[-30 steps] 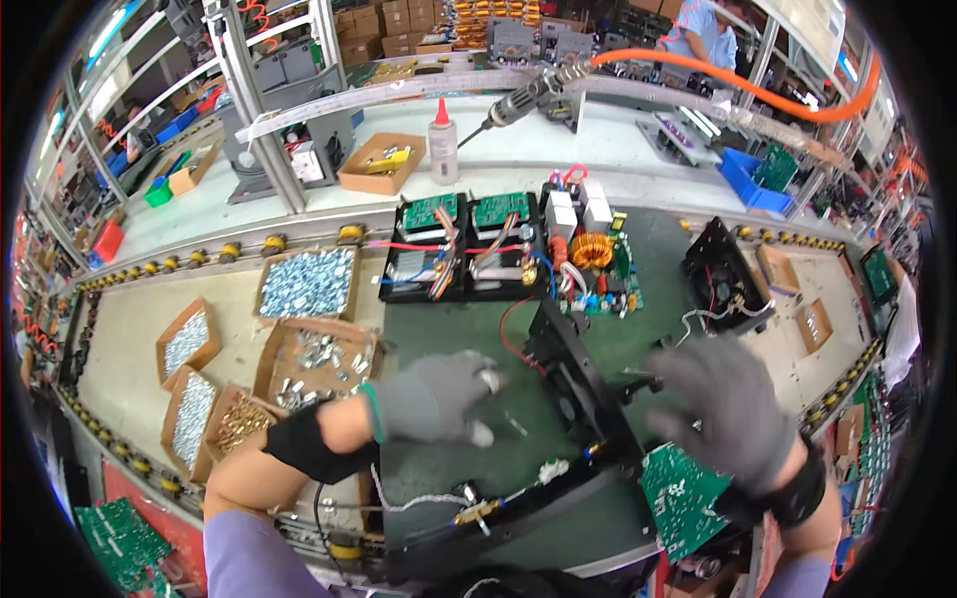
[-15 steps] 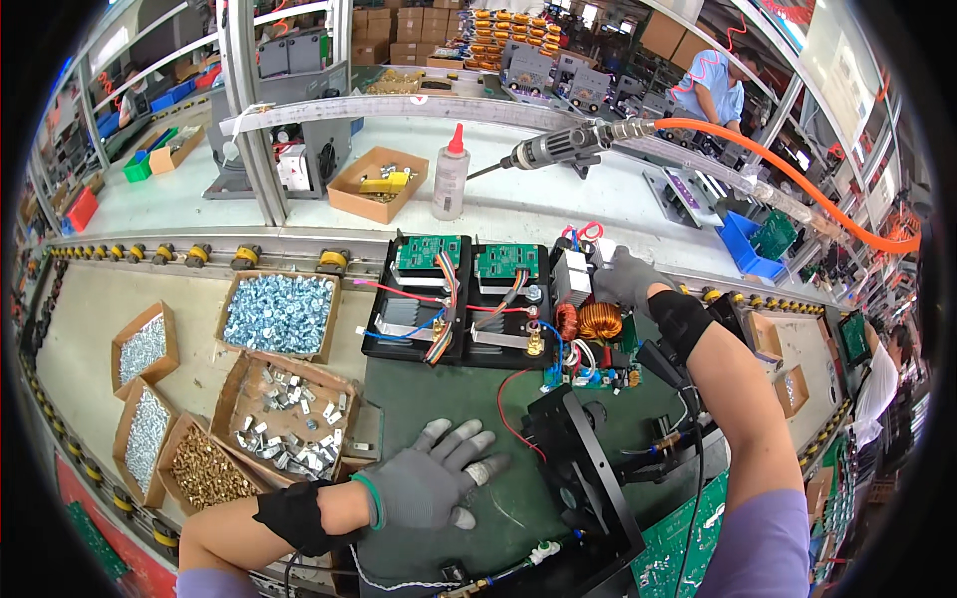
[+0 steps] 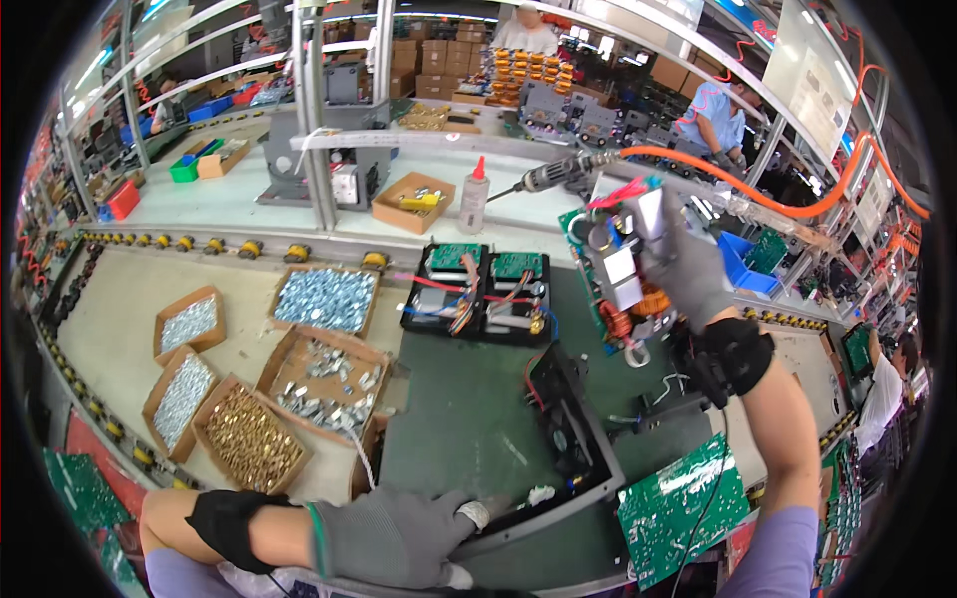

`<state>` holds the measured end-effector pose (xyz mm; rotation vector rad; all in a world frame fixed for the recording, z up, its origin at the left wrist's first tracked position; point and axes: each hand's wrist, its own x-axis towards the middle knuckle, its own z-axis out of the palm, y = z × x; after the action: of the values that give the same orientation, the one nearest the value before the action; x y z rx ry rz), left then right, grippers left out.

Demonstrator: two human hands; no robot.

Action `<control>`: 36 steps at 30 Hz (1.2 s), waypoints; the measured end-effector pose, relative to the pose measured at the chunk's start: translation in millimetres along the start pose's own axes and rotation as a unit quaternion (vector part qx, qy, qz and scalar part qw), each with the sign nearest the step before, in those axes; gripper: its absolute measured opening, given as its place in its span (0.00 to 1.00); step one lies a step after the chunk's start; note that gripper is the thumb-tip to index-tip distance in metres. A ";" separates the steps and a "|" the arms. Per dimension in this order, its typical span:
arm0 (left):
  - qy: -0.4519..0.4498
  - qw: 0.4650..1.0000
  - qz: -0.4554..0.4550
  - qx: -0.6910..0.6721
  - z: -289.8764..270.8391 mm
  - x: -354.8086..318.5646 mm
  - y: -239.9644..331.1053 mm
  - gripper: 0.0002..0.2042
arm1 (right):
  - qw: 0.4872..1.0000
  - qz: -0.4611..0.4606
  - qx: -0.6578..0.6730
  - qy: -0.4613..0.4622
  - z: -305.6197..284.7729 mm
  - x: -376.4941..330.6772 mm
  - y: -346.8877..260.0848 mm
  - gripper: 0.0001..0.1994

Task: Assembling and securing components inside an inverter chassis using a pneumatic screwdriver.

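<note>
My gloved right hand (image 3: 688, 264) is raised at the right, closed around a circuit board assembly (image 3: 623, 274) with silver heatsinks, a copper coil and loose wires. The assembly is tilted up above the bench. At the near edge, my gloved left hand (image 3: 399, 538) grips the near end of a black metal frame (image 3: 588, 448), its fingers above and its thumb below that end. Behind the frame, two black housings (image 3: 474, 299) sit side by side, each with a small green board and coloured wires. A large green circuit board (image 3: 683, 508) lies right of the frame.
Cardboard boxes at the left hold blue-silver screws (image 3: 324, 299), metal clips (image 3: 334, 389), brass parts (image 3: 249, 434) and small silver pieces. A power screwdriver (image 3: 558, 174) on an orange hose hangs behind, beside a red-tipped bottle (image 3: 475, 199). A roller rail crosses behind the bench.
My right hand has lifted the circuit board assembly from beside the housings. My left hand has moved nearer the front edge and closed on the black frame. The view has shifted.
</note>
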<state>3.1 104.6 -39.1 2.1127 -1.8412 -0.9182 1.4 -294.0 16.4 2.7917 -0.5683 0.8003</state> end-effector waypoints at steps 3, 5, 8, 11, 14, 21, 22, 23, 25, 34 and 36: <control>0.054 0.995 -0.080 0.038 35.7 -9.1 21.9 0.33 | 0.996 -0.045 0.067 0.027 -52.4 -17.0 -7.4 0.44; 0.094 0.988 -0.115 0.048 50.4 -8.4 20.8 0.31 | 0.978 -0.096 0.164 0.086 -85.5 -29.6 -17.8 0.42; 0.222 0.965 -0.098 0.099 50.6 2.9 4.4 0.28 | 0.923 -0.167 0.336 0.088 -131.9 -51.0 -36.7 0.33; 0.253 0.949 -0.105 0.156 28.5 18.2 -18.0 0.22 | 0.841 -0.173 0.510 0.049 -162.2 -79.5 -63.5 0.33; 0.324 0.935 -0.028 0.141 0.8 17.1 -39.5 0.28 | 0.866 -0.167 0.469 -0.036 -182.2 -118.3 -90.1 0.42; 0.523 0.796 0.003 -0.304 26.4 -26.0 -37.0 0.23 | 0.845 -0.402 0.283 -0.212 -140.0 -192.4 -140.7 0.41; 0.523 0.782 0.015 -0.339 41.4 -34.2 -32.0 0.20 | 0.837 -0.400 0.299 -0.224 -122.2 -200.1 -147.8 0.41; 0.514 0.784 -0.018 -0.348 57.2 -42.9 -28.2 0.20 | 0.831 -0.419 0.281 -0.233 -104.0 -206.4 -154.7 0.42; 0.506 0.811 -0.030 -0.293 88.5 -59.7 -21.5 0.19 | 0.819 -0.444 0.269 -0.243 -77.4 -216.1 -162.1 0.42; 0.485 0.772 -0.129 -0.390 168.1 -67.9 3.1 0.20 | 0.869 -0.386 0.120 -0.284 -61.1 -215.5 -177.6 0.29; 0.539 0.780 -0.163 -0.273 173.0 -53.9 1.5 0.21 | 0.902 -0.375 0.127 -0.173 -75.6 -224.1 -179.5 0.28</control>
<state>-97.2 198.3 -157.5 1.8858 -0.5492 -0.1022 -136.1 -40.3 -53.6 3.0116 0.6101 0.2167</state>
